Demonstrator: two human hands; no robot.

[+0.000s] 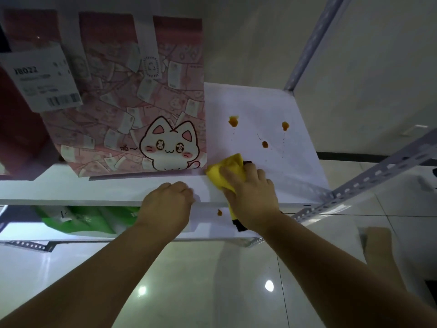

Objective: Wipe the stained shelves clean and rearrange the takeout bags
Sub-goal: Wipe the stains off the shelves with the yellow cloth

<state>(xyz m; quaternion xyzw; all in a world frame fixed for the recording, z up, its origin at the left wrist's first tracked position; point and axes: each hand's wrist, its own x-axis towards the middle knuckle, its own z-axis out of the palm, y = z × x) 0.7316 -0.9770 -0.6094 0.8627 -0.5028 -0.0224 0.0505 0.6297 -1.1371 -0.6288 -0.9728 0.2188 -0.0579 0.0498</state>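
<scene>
Orange stains lie up-frame and right of the yellow cloth, pressed flat under spread fingers of the right hand.

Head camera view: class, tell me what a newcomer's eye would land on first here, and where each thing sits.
The pink cat bag stands out first, upright on the left of the white shelf. Next come the three orange stains on the bare right part of that shelf. They lie beyond the yellow cloth, which the right hand presses down near the front edge.
</scene>
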